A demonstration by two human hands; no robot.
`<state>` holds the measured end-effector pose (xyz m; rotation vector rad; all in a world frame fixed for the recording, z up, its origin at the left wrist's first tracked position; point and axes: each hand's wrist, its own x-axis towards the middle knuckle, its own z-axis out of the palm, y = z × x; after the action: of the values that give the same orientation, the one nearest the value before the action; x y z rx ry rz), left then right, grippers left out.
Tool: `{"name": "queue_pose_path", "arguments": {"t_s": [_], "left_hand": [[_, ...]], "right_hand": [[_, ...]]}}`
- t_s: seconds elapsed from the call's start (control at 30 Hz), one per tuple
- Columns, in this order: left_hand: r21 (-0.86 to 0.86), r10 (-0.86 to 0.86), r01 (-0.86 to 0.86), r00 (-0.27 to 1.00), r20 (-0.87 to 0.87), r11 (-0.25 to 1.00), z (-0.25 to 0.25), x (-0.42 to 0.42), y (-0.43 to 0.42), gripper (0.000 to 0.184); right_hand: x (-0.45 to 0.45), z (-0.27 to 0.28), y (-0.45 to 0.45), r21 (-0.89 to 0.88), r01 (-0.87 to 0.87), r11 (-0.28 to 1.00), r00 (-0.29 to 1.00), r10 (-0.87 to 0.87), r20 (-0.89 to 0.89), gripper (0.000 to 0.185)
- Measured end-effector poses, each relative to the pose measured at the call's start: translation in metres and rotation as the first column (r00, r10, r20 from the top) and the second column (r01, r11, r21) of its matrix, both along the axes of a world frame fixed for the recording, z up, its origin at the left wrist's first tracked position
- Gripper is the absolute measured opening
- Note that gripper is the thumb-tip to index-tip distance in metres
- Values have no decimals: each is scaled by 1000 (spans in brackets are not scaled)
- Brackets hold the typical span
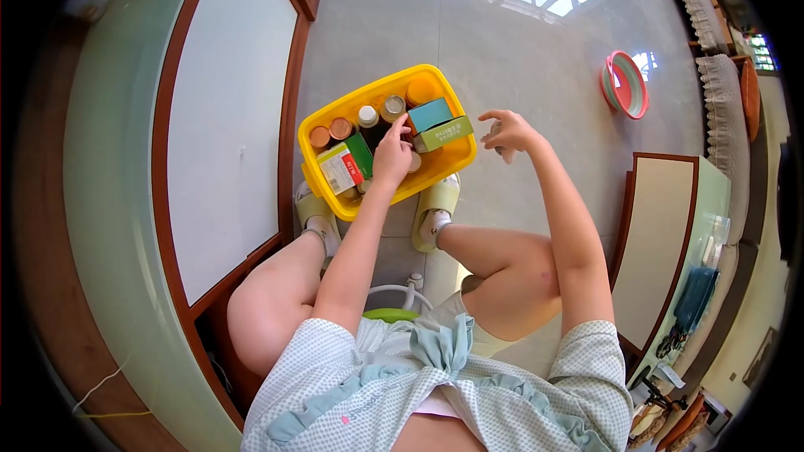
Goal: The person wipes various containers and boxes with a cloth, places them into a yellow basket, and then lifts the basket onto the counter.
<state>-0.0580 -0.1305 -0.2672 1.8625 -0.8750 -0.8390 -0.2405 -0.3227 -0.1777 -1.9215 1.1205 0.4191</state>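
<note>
A yellow plastic basket (pixel 311 169) stands on the floor in front of my feet, filled with bottles and boxes. My left hand (pixel 392 156) is inside it, index finger stretched out beside a teal-topped box (pixel 430 115) and a light green box (pixel 445 134). Whether its lower fingers touch a bottle is hidden. Left of that hand are a green, white and red box (pixel 342 169), a white-capped bottle (pixel 368 115) and a brown-capped bottle (pixel 340 127). A silver-lidded jar (pixel 392 105) and an orange-lidded jar (pixel 420 90) stand at the back. My right hand (pixel 511 134) hovers right of the basket, fingers apart and loosely bent.
A pink and green basin (pixel 625 85) sits on the grey tiled floor (pixel 519 59) at the far right. A white cabinet with brown trim (pixel 226 117) lines the left side. Another cabinet (pixel 662 243) stands at right. My slippered feet (pixel 437 201) are against the basket's near side.
</note>
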Motion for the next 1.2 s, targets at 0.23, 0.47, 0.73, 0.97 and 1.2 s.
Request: {"name": "queue_pose_path", "arguments": {"t_s": [0.23, 0.47, 0.73, 0.97, 1.2], "left_hand": [[-193, 375, -335, 898, 232, 922, 47, 32, 37, 38], [-57, 491, -551, 687, 536, 833, 35, 39, 82, 48], [207, 320, -527, 735, 598, 824, -18, 59, 133, 52], [277, 378, -362, 926, -4, 890, -23, 72, 150, 37], [262, 388, -323, 886, -254, 909, -20, 83, 152, 50]], "right_hand": [[3, -2, -19, 253, 275, 928, 952, -300, 64, 37], [-13, -70, 15, 78, 502, 861, 786, -492, 374, 30], [-9, -80, 39, 241, 511, 825, 721, -564, 403, 22], [-4, -90, 27, 228, 362, 904, 865, -417, 279, 30], [5, -54, 32, 158, 239, 958, 929, -273, 249, 40]]}}
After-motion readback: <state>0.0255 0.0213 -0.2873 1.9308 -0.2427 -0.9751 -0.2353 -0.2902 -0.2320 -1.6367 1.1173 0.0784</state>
